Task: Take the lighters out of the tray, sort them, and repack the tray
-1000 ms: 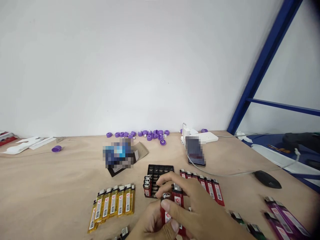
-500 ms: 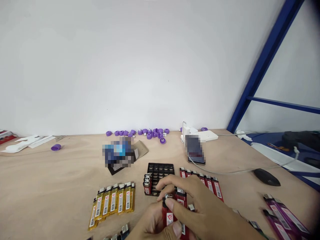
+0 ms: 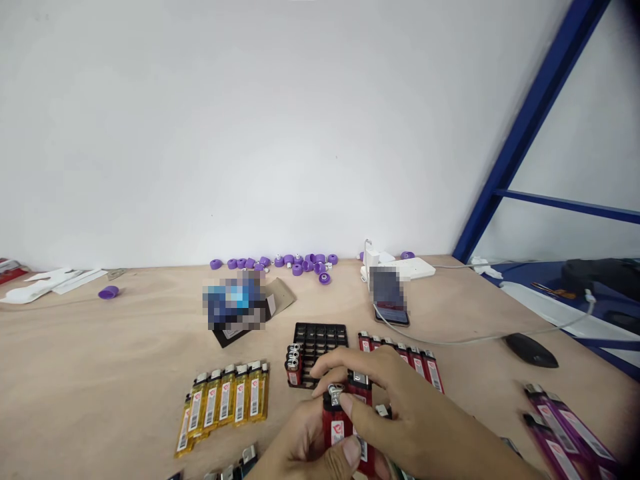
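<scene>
1. Left hand's (image 3: 300, 440) fingers close around a red lighter (image 3: 336, 417) before the black tray (image 3: 320, 327); right hand's (image 3: 409, 399) curled fingers overlap it, their grip unclear.
2. Already standing in the tray: several red lighters (image 3: 294, 373).
3. Outside, on the worktop (image 3: 125, 360): yellow lighters (image 3: 225, 400), purple lighters (image 3: 563, 427), more red lighters (image 3: 417, 363).

Scattered purple caps (image 3: 297, 270), phone (image 3: 393, 317), black mouse (image 3: 531, 351), slanting blue frame (image 3: 531, 120)
</scene>
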A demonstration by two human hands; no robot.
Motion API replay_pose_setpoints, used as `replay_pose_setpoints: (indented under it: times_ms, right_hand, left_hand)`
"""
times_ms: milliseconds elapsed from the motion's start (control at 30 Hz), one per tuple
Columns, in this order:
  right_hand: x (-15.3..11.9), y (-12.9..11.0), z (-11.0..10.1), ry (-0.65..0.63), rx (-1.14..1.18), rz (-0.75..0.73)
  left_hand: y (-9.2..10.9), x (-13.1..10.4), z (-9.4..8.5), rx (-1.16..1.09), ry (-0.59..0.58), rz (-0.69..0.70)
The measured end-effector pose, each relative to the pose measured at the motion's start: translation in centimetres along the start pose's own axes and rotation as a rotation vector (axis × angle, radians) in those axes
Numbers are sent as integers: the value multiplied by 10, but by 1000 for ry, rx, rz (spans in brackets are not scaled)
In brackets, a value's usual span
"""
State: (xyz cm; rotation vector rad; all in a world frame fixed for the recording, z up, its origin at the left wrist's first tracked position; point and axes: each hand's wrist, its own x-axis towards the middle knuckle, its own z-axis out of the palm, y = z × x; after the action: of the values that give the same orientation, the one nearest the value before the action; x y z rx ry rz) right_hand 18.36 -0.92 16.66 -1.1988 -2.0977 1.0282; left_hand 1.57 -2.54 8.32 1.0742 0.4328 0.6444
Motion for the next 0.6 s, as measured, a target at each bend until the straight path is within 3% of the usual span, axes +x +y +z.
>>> replay_pose_setpoints:
  times_ms: [333,500,600]
  right_hand:
    - [-1,2,1,-57,49,4]
    - [0,6,-4,-90,183,45]
    - [7,10,-5,-70,306,17]
  left_hand:
    - [-21,7,-4,-71,75,-12]
    - [-3,5,-1,-69,71,-1]
    - [17,5,-1,-17,170,38]
